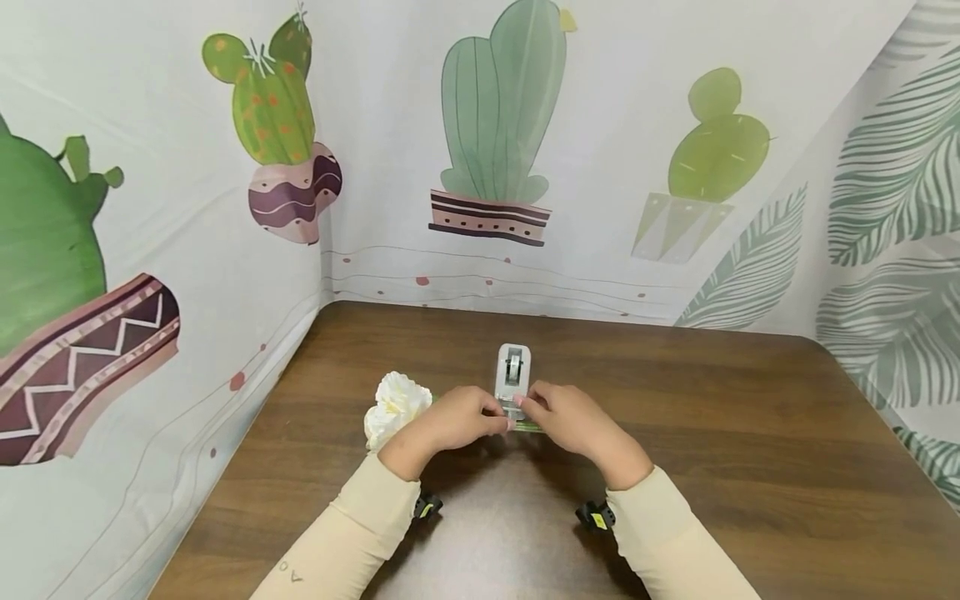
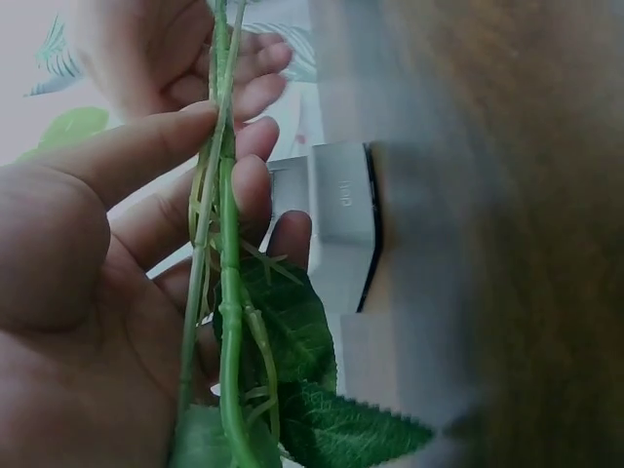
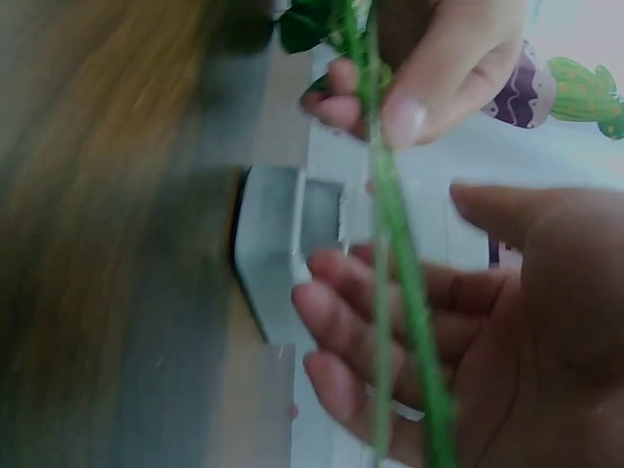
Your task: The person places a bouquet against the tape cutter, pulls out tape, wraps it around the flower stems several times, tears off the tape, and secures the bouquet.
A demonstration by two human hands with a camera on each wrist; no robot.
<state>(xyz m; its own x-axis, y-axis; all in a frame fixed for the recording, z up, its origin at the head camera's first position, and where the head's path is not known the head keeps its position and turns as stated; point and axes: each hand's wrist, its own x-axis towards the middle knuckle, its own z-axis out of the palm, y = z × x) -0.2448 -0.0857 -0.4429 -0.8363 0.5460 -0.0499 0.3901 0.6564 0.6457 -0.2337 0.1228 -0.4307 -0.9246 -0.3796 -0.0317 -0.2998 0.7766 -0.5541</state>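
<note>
My left hand [image 1: 453,418] pinches the green stems [image 2: 230,263] of artificial flowers between thumb and fingers. A thick bright stem and a thinner pale one run side by side there. White flower heads [image 1: 399,404] lie to the left, partly behind the left wrist. Dark serrated leaves [image 2: 288,327] hang below the left fingers. The right hand [image 3: 556,302] is spread around the lower stems, its thumb apart from its fingers, which lie behind them. Just beyond both hands stands a white tape dispenser [image 1: 514,358], its tape roll facing up; the right fingertips overlap its front end in the head view.
The brown wooden table [image 1: 712,433] extends around the hands. A white cloth backdrop [image 1: 600,125] printed with cacti and leaves rises behind the table and along its left side. Dark wrist camera mounts [image 1: 596,517] sit under both cuffs.
</note>
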